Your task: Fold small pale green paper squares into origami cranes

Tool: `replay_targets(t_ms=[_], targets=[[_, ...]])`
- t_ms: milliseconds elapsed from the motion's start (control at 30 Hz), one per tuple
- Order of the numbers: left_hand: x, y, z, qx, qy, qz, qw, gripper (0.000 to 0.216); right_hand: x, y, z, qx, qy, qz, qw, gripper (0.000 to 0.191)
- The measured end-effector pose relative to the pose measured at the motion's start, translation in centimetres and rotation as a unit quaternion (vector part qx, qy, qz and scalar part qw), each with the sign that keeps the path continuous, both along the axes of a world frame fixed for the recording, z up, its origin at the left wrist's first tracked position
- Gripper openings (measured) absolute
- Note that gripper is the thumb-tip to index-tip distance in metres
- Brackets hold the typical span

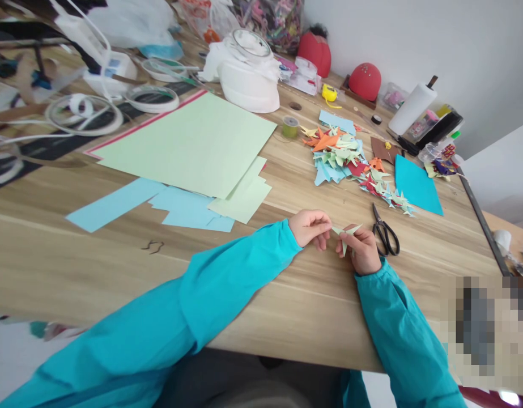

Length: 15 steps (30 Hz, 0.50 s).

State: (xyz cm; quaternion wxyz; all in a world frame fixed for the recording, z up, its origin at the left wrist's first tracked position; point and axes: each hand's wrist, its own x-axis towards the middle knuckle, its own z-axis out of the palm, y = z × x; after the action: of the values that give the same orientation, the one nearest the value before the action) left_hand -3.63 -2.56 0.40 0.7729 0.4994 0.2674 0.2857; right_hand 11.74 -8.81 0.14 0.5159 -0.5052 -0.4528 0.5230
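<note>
Both hands are together over the front middle of the wooden table. A small pale green folded paper crane [344,245] is between them. My right hand [361,250] has its thumb and fingers closed on the crane's body. One thin point of the same paper is pinched by my left hand [312,228]. Black-handled scissors [386,233] lie just to the right of my right hand. Beyond the hands is a heap of folded paper cranes [338,152] in orange, green, blue and red.
Large pale green sheets [193,141] lie at left, with light blue paper strips [117,204] in front. A blue sheet [418,184] is at right. Behind stand a spool [290,127], a yellow tape measure [330,93] and a white fabric-covered form [248,85]. Cables [85,116] coil at far left.
</note>
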Motion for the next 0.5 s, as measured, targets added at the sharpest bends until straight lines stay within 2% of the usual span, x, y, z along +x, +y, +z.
replay_targets(t_ms=[267,400,500], targets=[[0.07,0.07,-0.29,-0.014,-0.003,-0.007,1.000,0.023,0.00,0.05,0.08,0.002,-0.020,0.003,1.000,0.017],[-0.17,0.33,0.05,-0.047,-0.004,-0.017,0.999,0.028,0.05,0.01,0.00,0.003,-0.020,0.001,1.000,0.017],[-0.14,0.17,0.23,-0.050,0.005,-0.013,0.999,0.034,-0.08,-0.09,0.19,0.008,-0.030,0.027,0.999,0.017]])
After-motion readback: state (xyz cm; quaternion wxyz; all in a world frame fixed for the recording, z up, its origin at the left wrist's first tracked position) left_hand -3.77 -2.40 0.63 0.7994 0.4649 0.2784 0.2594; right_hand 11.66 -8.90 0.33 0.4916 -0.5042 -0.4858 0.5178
